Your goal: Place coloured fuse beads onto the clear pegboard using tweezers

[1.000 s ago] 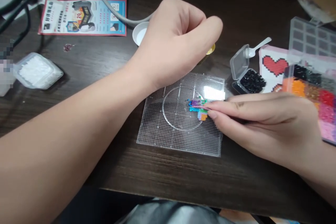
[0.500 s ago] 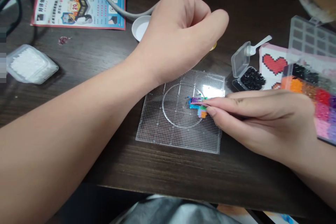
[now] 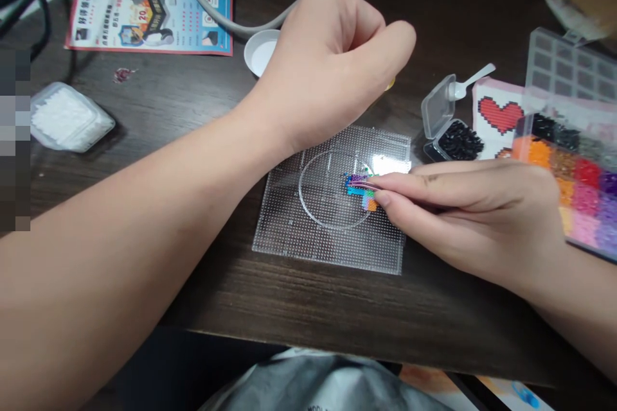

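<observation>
My right hand (image 3: 477,218) pinches a pair of slim tweezers (image 3: 362,185), tips over a patch of small coloured fuse beads (image 3: 357,178). Blue, purple, green and orange show in that patch. The beads sit on a clear square pegboard (image 3: 299,237) marked with a large circle. Above the board's far edge, my left hand (image 3: 337,58) is closed with its fingers curled under. Whatever those fingers hold, if anything, is hidden. A white dish (image 3: 258,54) and a bit of something yellow (image 3: 391,84) peek out behind the left hand.
A tub of white beads (image 3: 70,119) stands left. At right are an open box of black beads (image 3: 460,140), a small white scoop (image 3: 475,80), a heart pattern sheet (image 3: 500,114) and a compartment case (image 3: 585,173) of coloured beads. A printed leaflet (image 3: 193,19) and grey cable (image 3: 241,29) lie behind.
The view has shifted slightly, so things sit a little differently in the picture. My right hand stays over the bead patch with the tweezers; my left hand keeps its closed pose.
</observation>
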`<state>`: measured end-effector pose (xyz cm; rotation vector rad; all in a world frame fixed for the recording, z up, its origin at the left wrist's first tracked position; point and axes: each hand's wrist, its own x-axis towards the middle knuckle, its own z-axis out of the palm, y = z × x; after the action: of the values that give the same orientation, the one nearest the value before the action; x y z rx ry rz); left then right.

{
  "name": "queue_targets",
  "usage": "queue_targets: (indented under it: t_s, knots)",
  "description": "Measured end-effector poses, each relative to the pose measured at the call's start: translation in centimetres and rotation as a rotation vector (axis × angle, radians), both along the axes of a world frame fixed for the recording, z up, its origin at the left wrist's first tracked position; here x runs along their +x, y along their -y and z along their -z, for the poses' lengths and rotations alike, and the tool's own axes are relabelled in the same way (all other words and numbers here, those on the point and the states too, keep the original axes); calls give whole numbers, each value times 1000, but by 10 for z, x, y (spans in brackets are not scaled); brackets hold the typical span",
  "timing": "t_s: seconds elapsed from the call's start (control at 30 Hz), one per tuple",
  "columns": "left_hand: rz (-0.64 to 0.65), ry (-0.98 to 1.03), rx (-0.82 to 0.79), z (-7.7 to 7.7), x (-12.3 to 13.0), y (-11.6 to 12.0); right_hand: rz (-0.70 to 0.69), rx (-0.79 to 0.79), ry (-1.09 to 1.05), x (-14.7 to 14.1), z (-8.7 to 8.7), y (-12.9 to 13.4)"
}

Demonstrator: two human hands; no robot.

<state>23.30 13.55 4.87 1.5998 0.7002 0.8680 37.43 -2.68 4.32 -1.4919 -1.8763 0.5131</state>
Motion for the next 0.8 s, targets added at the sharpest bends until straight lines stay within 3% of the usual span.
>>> queue_targets:
  t_s: [0.37,0.6,0.8]
  knots:
    - [11,71,11,7,1,-5,55,-10,-55,6,0,1]
    - [7,110,-20,20,0,-13,60,37,-135,14,3,2]
    - [31,127,-32,24,2,-17,236,74,-148,13,-3,16]
